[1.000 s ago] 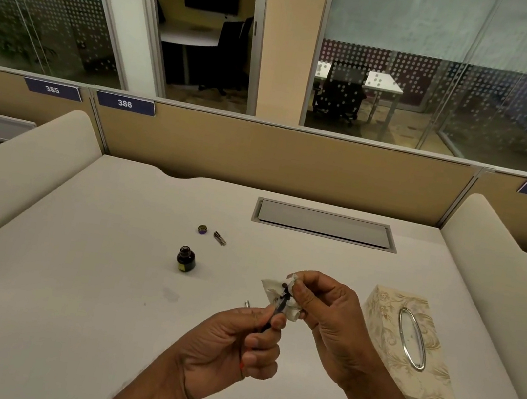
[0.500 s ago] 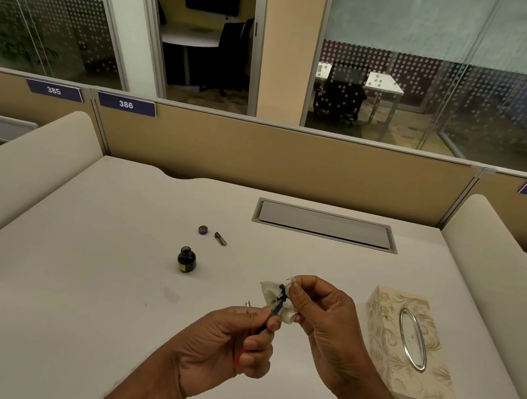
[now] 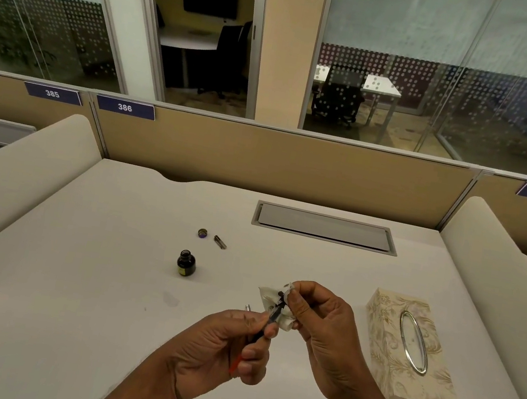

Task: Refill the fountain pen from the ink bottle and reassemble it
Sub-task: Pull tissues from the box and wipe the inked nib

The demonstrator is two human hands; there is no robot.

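**Both hands on the pen, tissue at the tip**

Here we are above the near half of the desk [image 3: 77, 273], and both hands are up off the surface, close together. The left hand [image 3: 224, 348] has its fingers curled round the lower part of the pen [image 3: 272, 316], a thin dark piece tilted up and to the right, with a flash of red-orange showing low down between the fingers. The right hand [image 3: 326, 340] comes in from the other side, thumb and fingertips pinching a crumpled white tissue [image 3: 269, 298] against the upper end of the pen. The tissue wraps that end, so whether a nib is under there, I cannot tell.

The ink bottle [image 3: 186, 263] stands upright and open near the middle of the desk, left of the hands and well apart from them. Farther toward the far edge lies its cap [image 3: 202, 233], and just beside the cap a small dark part [image 3: 220, 242] lies on its side. A tiny metal piece [image 3: 247, 307] peeks out on the desk just beyond the left hand, too small to identify. A faint smudge [image 3: 170, 298] marks the surface between the bottle and the near edge.

Along the right edge, toward the near right corner, sits a patterned tissue box [image 3: 383, 325] with an oval opening on top. A grey hatch [image 3: 325, 228] lies flush near the far edge.
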